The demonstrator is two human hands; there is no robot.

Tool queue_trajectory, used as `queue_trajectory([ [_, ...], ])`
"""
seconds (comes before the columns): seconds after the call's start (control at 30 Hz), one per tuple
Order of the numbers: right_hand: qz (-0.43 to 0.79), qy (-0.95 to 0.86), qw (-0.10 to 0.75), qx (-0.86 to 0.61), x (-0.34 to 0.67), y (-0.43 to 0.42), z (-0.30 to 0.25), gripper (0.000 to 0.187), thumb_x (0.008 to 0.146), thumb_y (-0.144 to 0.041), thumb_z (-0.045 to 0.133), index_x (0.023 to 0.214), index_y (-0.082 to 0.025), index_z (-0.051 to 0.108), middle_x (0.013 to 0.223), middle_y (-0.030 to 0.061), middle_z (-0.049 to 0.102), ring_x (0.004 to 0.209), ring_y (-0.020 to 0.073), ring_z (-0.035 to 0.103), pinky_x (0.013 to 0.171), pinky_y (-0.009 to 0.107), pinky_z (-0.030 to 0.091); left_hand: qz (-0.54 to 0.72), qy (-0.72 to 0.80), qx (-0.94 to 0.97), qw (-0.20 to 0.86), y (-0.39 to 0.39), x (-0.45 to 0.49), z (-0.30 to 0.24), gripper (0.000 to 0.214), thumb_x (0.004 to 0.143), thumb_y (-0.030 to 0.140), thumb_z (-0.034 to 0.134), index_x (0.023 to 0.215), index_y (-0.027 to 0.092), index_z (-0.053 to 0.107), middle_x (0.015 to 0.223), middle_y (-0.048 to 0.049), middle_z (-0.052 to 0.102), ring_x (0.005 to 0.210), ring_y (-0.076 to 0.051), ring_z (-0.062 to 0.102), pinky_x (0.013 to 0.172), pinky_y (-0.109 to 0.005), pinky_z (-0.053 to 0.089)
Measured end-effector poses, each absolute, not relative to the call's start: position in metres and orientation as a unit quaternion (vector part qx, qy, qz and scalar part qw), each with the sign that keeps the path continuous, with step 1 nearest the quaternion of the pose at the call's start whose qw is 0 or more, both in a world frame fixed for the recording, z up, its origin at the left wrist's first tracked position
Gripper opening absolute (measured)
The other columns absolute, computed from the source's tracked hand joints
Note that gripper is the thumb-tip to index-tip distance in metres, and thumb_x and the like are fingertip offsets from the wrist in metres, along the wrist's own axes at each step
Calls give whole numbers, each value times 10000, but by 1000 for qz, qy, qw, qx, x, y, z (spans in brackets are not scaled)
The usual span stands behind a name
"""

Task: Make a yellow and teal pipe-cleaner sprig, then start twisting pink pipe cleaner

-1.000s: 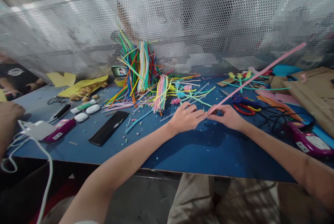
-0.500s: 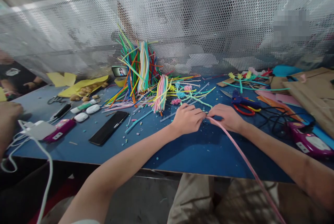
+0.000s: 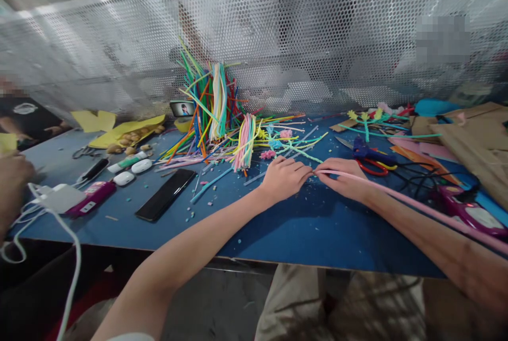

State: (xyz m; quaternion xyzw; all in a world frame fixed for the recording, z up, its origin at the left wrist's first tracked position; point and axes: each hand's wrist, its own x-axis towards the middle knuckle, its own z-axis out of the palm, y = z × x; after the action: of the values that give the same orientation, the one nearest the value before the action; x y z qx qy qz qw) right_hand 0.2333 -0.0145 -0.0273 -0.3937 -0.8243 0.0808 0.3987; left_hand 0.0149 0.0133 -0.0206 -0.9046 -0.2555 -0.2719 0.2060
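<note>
Over the blue tabletop, my left hand [image 3: 286,176] and my right hand [image 3: 343,176] meet fingertip to fingertip. Both are closed in a pinch at the end of a pink pipe cleaner [image 3: 400,196]. Its long free part runs over my right wrist and forearm to the right edge of the view. The pinched tip is mostly hidden by my fingers. Just behind my hands lie a light-green twisted stem [image 3: 305,154] and a small pink fuzzy piece [image 3: 267,155].
A big stack of coloured pipe cleaners [image 3: 218,105] stands at the back. A black phone [image 3: 165,194] lies left of my hands; scissors [image 3: 373,163], a blue glue gun [image 3: 363,149] and cables lie right. Another person's hand [image 3: 15,177] shows far left. A perforated metal screen [image 3: 317,39] rises behind.
The pink pipe cleaner's free length has swung up and right, from hanging toward my lap to lying across my right forearm. My hands have barely moved. The person at far left shifted slightly.
</note>
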Motion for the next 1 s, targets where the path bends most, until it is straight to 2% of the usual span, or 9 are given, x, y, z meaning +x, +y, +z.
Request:
queue_trajectory([
  [0.13,223,-755,412,-459,232,-13,-28,157,845,-340,618,796,-218,705,810,18,716,746,185,650,702,305,504,-284,-234,-901,231,17,12,-20,204,980,304,492,1047,278,682,979,25,743,804,-116,623,701,-312,349],
  [0.27,379,-701,391,-461,236,-9,-31,207,807,-396,662,800,-193,701,719,-2,671,640,144,584,629,278,469,-283,-210,-900,258,17,8,-17,207,968,239,511,1079,311,671,1039,48,738,802,-107,611,719,-317,355],
  [0.43,440,-675,402,-435,238,-8,-31,255,787,-433,686,832,-182,686,721,-8,655,632,124,550,630,267,457,-276,-202,-900,272,14,8,-14,200,977,233,488,1074,269,660,1036,18,730,829,-118,615,740,-322,360],
  [0.57,389,-707,397,-437,237,-10,-30,296,799,-460,680,884,-178,705,802,19,701,715,158,606,693,291,488,-274,-230,-897,262,13,13,-16,205,986,259,462,1048,219,653,955,-19,719,828,-133,621,734,-329,353],
  [0.7,266,-754,398,-450,236,-11,-30,273,827,-459,658,894,-204,730,891,38,741,815,205,664,784,332,517,-268,-245,-900,239,13,15,-18,212,985,252,445,1036,213,647,919,-31,707,840,-151,621,742,-332,349],
  [0.83,119,-820,393,-398,237,-10,-30,217,906,-374,576,922,-214,721,926,51,746,854,199,676,811,336,518,-266,-269,-904,199,12,16,-20,215,986,280,438,1035,218,638,913,-34,703,844,-164,618,748,-332,358],
  [1.0,-43,-896,314,-312,243,-9,-28,208,942,-281,515,1026,-215,694,970,71,747,873,194,659,823,350,484,-270,-308,-904,121,8,19,-22,212,980,306,446,991,214,637,910,-25,707,857,-168,631,736,-318,387],
])
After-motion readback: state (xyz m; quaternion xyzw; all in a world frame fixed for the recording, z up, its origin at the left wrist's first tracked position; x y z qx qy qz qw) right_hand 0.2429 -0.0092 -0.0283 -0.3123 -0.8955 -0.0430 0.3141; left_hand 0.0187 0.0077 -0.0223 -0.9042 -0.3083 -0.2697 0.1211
